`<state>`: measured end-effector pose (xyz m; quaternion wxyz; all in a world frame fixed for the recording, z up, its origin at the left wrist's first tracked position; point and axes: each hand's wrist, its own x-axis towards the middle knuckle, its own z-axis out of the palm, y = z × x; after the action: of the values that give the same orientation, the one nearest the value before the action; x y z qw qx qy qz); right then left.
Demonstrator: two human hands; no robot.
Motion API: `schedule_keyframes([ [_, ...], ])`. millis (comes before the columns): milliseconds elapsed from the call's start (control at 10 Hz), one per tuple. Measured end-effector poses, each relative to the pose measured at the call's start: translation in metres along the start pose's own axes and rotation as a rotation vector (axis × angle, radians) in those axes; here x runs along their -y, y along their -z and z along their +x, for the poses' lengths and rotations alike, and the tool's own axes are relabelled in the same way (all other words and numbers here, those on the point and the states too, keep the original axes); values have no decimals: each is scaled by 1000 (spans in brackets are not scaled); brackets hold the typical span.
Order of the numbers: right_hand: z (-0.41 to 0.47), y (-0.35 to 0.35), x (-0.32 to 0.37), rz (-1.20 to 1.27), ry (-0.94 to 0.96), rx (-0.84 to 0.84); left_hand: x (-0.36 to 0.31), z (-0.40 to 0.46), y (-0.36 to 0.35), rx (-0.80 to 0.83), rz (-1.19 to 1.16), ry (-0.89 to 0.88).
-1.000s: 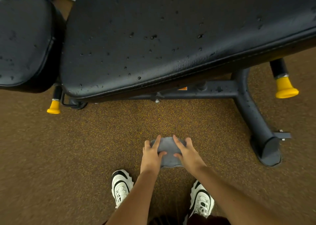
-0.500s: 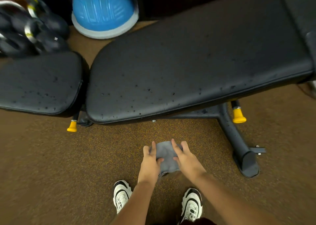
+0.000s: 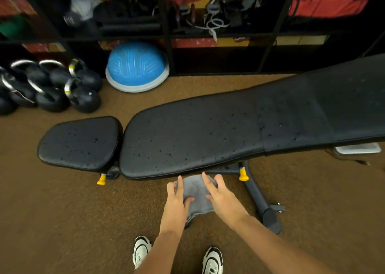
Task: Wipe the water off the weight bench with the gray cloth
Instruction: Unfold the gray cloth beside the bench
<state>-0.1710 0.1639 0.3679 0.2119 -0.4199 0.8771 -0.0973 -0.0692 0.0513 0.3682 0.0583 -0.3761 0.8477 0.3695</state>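
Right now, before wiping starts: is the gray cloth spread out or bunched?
Bunched: the gray cloth hangs crumpled between left hand and right hand, not on the bench.

Brown speckled floor (image 3: 62,221). Far off, dark shelves (image 3: 166,34), black kettlebells (image 3: 52,86) left, a blue dome ball (image 3: 135,65).

The gray cloth (image 3: 196,192) is soft and crumpled, held up in the air just in front of the weight bench (image 3: 208,136). The bench is long, black and padded, with two pads. Little drops of water (image 3: 160,151) dot its top.
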Motion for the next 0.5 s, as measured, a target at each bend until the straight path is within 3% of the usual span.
schedule_keyframes([
  [100,-4,32,-9,47,4,-141,-34,2,14,-26,44,-28],
  [200,-7,63,-22,119,-5,-159,-67,7,20,-28,66,-88],
  [300,-10,94,-30,473,-155,-148,-105,19,29,-68,10,-143],
  [400,-2,112,-56,670,-237,-247,-145,30,39,-44,4,-170],
  [500,-2,146,-75,608,-278,-432,-189,46,39,-67,39,-302],
])
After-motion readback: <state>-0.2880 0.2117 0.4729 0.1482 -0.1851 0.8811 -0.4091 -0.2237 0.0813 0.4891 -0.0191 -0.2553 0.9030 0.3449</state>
